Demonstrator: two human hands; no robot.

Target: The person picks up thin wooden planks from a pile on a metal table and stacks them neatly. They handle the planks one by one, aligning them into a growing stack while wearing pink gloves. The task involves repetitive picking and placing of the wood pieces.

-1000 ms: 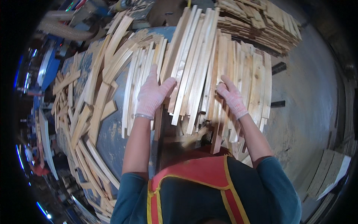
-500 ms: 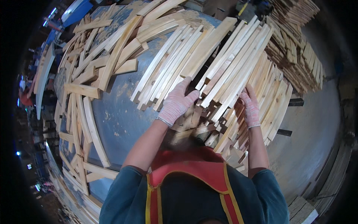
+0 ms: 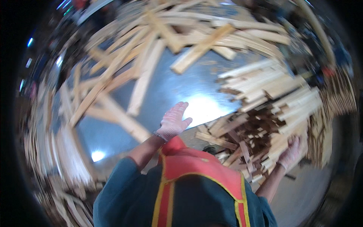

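My left hand (image 3: pixel 174 123), in a pale pink knit glove, hovers over the near edge of the grey metal table (image 3: pixel 155 92). Its fingers are stretched out and hold nothing. Out to the right, my right hand (image 3: pixel 293 153), gloved alike, lies against the side of a stack of wooden strips (image 3: pixel 280 145); motion blur smears its fingers. Beyond that stack, a row of pale wooden strips (image 3: pixel 261 83) lies side by side at the table's right end. Loose curved wooden slats (image 3: pixel 147 81) are scattered across the left and far parts of the table.
Short wood offcuts (image 3: pixel 234 142) are heaped below the table edge, between me and the stacks. More piled strips (image 3: pixel 338 94) stand at the far right. Stacked wood (image 3: pixel 72 155) also flanks the table's left side. Bright lamp glare (image 3: pixel 206 109) reflects off the metal.
My view has swung to the left, so the strips now appear farther right. My left hand has come away from the strips and moved over bare metal. My right hand remains at the right-hand stack.
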